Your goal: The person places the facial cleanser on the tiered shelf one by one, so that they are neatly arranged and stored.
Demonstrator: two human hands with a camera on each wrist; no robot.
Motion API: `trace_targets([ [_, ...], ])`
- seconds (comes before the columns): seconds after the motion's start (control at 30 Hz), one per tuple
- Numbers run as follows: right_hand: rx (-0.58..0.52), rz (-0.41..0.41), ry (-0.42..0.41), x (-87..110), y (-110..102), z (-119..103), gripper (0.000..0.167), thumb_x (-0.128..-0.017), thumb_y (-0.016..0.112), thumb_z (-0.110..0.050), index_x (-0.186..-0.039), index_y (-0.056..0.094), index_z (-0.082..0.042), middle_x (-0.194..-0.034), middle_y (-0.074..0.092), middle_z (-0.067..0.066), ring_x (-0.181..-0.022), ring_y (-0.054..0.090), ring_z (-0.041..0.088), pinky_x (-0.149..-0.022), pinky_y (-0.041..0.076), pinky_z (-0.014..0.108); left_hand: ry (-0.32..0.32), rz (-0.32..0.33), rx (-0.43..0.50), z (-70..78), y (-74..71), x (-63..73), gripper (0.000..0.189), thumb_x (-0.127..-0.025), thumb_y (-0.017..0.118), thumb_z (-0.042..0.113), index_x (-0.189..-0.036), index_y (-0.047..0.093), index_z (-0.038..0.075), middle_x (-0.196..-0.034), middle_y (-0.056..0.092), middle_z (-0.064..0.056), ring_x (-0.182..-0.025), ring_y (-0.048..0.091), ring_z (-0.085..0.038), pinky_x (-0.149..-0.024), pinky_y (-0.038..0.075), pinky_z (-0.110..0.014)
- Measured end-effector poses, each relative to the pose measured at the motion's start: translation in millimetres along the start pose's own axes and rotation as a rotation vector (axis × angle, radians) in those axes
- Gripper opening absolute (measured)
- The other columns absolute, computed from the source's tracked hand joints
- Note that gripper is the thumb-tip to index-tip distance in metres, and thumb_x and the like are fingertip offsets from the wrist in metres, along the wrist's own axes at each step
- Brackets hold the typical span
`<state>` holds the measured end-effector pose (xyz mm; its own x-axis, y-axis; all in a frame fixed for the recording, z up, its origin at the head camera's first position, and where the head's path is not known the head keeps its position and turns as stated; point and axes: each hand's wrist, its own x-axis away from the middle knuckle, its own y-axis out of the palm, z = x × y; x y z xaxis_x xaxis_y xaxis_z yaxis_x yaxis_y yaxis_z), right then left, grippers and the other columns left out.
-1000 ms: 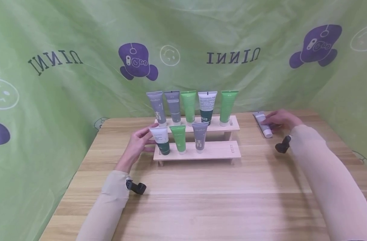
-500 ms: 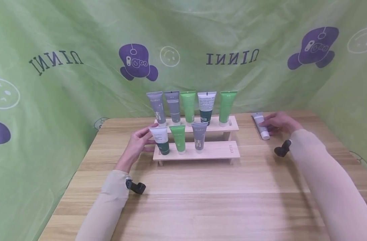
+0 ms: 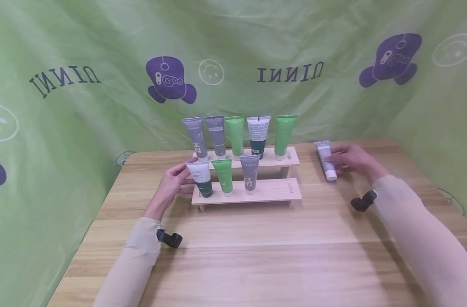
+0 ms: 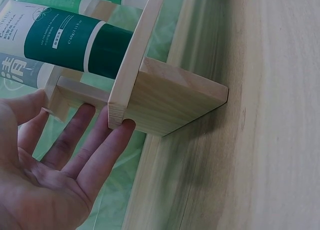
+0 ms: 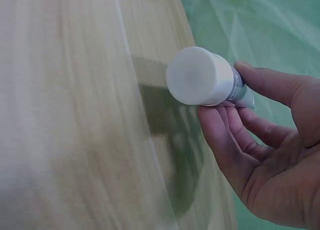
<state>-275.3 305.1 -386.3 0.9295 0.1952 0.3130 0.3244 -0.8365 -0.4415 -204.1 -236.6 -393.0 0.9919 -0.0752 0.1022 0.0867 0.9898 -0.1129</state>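
My right hand (image 3: pixel 350 158) pinches a grey squeeze tube (image 3: pixel 324 155) between thumb and fingers, right of the rack. In the right wrist view its white cap (image 5: pixel 192 76) faces the camera, and a shadow falls on the table beside it. My left hand (image 3: pixel 172 183) touches the left end of a two-tier wooden rack (image 3: pixel 272 192). In the left wrist view the fingertips (image 4: pixel 127 125) rest against the lower shelf's end, with the thumb by the upper shelf. Close to that hand stands a white-and-dark-green tube (image 3: pixel 201 179), cap down.
On the lower tier also stand a green tube (image 3: pixel 223 175) and a grey tube (image 3: pixel 250 172). Several tubes, including a green one (image 3: pixel 284 134) at the right, line the upper tier. A green printed curtain (image 3: pixel 233 98) hangs behind the wooden table (image 3: pixel 237 256).
My right hand has taken the grey tube between thumb and fingers and shifted it slightly; its cap end has come a little nearer. My left hand stays at the rack. The head view has shifted slightly.
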Motion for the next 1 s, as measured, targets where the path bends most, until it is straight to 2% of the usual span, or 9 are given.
trace_targets([
  [0.2, -0.052, 0.017, -0.033, 20.3, 11.6, -1.0, 0.079, -0.096, 0.07, -0.022, -0.152, 0.025, 0.011, -0.135, 0.047, 0.034, -0.097, 0.065, 0.024, -0.088, 0.06, 0.039, -0.01, 0.002, 0.002, -0.6, -1.3, 0.0, 0.048, -0.104, 0.058, 0.028, -0.149, 0.049, 0.015, -0.146, 0.051, -0.021, -0.102, 0.068, -0.034, -0.077, 0.063, -0.045],
  [0.47, -0.091, 0.083, -0.062, 51.0, 30.8, -9.0, 0.078, -0.094, 0.073, -0.022, -0.152, 0.029, 0.007, -0.138, 0.046, 0.033, -0.101, 0.065, 0.029, -0.087, 0.061, 0.041, -0.005, -0.006, 0.003, -0.9, -1.2, -1.1, 0.048, -0.104, 0.058, 0.028, -0.149, 0.049, 0.014, -0.146, 0.051, -0.022, -0.098, 0.07, -0.03, -0.077, 0.063, -0.045],
  [0.63, -0.146, 0.108, -0.103, 66.1, 44.3, -16.4, 0.073, -0.094, 0.074, -0.018, -0.149, 0.033, 0.005, -0.132, 0.049, 0.028, -0.096, 0.066, 0.024, -0.086, 0.061, 0.043, 0.008, -0.007, 0.003, 0.1, -1.6, -0.4, 0.047, -0.105, 0.057, 0.027, -0.149, 0.049, 0.013, -0.144, 0.052, -0.023, -0.094, 0.071, -0.025, -0.076, 0.063, -0.045],
  [0.83, -0.215, 0.095, -0.194, 83.9, 63.1, -26.4, 0.061, -0.093, 0.071, -0.007, -0.142, 0.038, 0.008, -0.116, 0.057, 0.015, -0.091, 0.066, 0.014, -0.081, 0.063, 0.044, 0.005, -0.008, 0.011, 0.5, -1.6, -0.3, 0.047, -0.104, 0.058, 0.027, -0.149, 0.05, 0.014, -0.146, 0.051, -0.021, -0.091, 0.072, -0.021, -0.077, 0.063, -0.046],
  [1.0, -0.254, 0.095, -0.283, 97.3, 82.0, -36.5, 0.057, -0.092, 0.07, 0.0, -0.138, 0.038, 0.011, -0.115, 0.055, 0.016, -0.093, 0.067, 0.015, -0.079, 0.063, 0.045, 0.008, -0.011, 0.01, -0.9, -1.4, -1.0, 0.047, -0.105, 0.057, 0.026, -0.149, 0.05, 0.013, -0.146, 0.051, -0.021, -0.091, 0.072, -0.021, -0.078, 0.063, -0.048],
])
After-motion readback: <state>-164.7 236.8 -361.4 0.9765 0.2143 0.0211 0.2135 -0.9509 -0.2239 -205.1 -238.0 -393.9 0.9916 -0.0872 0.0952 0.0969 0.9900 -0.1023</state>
